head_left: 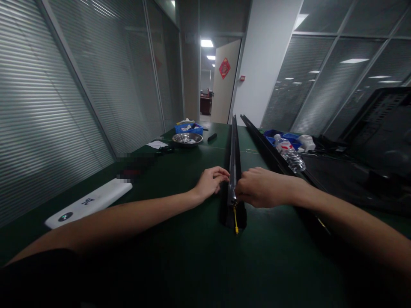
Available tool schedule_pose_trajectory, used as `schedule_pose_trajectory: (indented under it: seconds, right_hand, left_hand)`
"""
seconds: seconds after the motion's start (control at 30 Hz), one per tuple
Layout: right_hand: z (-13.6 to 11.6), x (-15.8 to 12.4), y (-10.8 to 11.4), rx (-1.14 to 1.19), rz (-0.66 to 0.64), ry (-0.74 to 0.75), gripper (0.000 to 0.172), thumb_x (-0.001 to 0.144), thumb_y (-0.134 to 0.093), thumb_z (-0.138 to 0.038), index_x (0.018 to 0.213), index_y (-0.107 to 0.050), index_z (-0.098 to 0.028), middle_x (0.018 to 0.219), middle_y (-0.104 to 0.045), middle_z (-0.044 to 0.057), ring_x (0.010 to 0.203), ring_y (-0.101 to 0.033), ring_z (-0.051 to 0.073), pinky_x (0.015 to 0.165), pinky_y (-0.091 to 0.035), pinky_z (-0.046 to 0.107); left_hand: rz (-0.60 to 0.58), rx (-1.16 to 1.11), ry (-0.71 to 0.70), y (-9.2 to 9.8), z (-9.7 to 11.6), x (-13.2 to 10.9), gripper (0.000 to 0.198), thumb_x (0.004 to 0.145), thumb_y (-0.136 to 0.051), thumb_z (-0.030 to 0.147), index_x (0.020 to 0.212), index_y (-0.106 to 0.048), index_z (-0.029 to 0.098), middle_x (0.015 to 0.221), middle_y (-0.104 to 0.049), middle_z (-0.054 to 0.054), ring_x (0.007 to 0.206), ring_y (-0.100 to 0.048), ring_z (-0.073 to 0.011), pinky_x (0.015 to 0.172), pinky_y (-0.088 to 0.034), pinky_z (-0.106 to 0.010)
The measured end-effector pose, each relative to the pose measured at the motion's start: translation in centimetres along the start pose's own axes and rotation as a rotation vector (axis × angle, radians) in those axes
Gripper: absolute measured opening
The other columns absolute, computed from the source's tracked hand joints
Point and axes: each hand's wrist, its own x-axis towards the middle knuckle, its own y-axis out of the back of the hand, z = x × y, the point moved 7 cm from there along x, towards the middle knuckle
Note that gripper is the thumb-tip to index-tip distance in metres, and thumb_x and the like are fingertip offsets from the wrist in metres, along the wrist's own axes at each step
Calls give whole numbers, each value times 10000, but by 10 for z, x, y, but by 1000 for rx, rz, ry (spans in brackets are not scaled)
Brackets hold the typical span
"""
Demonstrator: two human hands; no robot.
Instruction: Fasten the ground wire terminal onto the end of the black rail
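A long, narrow dark rail point(233, 158) with a shiny upper face runs away from me along the green table point(180, 239). From its near end sticks a short yellow cable point(236, 220) with a small plug-like tip. My left hand point(210, 183) is at the rail's left side, fingers loosely stretched and fingertips at its edge. On the right side, close to the near end, my right hand point(257, 187) is closed with its curled fingers against the rail. Whatever those fingers pinch is hidden. A second dark rail point(263, 143) lies to the right, partly behind my right forearm.
On the left lies a white elongated device point(90, 202). Farther back are a metal bowl point(187, 139), a blue bin point(189, 128) and a small black object point(212, 137). A plastic bottle point(290, 155), blue trays point(272, 134) and a large black panel point(375, 149) occupy the right.
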Motion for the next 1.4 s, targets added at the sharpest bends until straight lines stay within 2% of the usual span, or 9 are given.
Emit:
schedule_pose_trajectory:
  seconds: [0.13,0.23,0.33,0.53,0.63,0.77,0.93,1.23,1.4]
  right_hand:
    - [2,0,-1,13,36,13,222,960,-536,-212,916,-752,-185,844,-726,56,721,-649,179,629,-376,294]
    - [2,1,-3,-9,29,24,228,961,-534,-211,911,-755,-178,828,-728,63,707,-651,180,620,-367,289]
    - [0,2,-1,-19,30,10,232,955,-543,-215,873,-754,-160,804,-725,68,679,-649,171,597,-352,280]
    - [-1,2,0,-10,18,-18,231,949,-558,-223,884,-768,-153,760,-713,59,659,-636,165,595,-336,290]
    - [-1,3,-1,-7,44,4,239,950,-554,-236,868,-764,-157,762,-710,55,660,-632,166,586,-328,294]
    - [0,4,-1,-41,80,10,215,936,-565,-231,840,-737,-147,700,-683,38,591,-596,146,536,-270,282]
    - [0,6,0,-67,87,8,222,928,-572,-222,804,-740,-148,642,-661,26,532,-550,124,505,-227,270]
    - [1,3,0,-38,79,18,169,928,-623,-228,905,-788,-205,752,-740,31,634,-636,154,550,-270,264]
    - [2,2,0,-23,94,4,148,919,-656,-229,934,-803,-236,785,-761,24,676,-667,163,553,-269,271]
  left_hand:
    - [-24,4,13,-2,1,-1,161,886,-567,234,961,-668,133,682,-565,35,439,-373,-55,448,-270,-187]
    - [-60,121,-13,-5,6,-3,209,851,-524,221,872,-713,136,568,-473,56,487,-389,-98,510,-303,-219]
    - [-126,276,-81,-11,14,-6,274,852,-489,244,745,-719,142,582,-529,27,558,-457,-130,572,-345,-243]
    - [-266,559,-196,-23,21,-17,410,945,-461,316,608,-624,148,550,-460,28,528,-417,-120,521,-261,-249]
    - [-272,655,-194,-24,19,-21,512,1004,-382,358,565,-560,163,524,-439,22,494,-417,-120,512,-252,-260]
    - [-275,664,-190,-25,19,-24,616,1055,-269,432,541,-497,181,507,-435,5,485,-431,-129,497,-272,-258]
    - [-312,639,-216,-27,23,-27,637,1065,-243,463,545,-479,181,519,-443,-3,483,-438,-126,471,-281,-242]
    - [-337,630,-216,-27,19,-25,647,1072,-221,484,587,-513,172,521,-423,12,472,-387,-111,467,-256,-232]
    - [-344,650,-213,-26,16,-23,681,1078,-221,503,622,-586,153,533,-444,11,489,-421,-118,476,-270,-233]
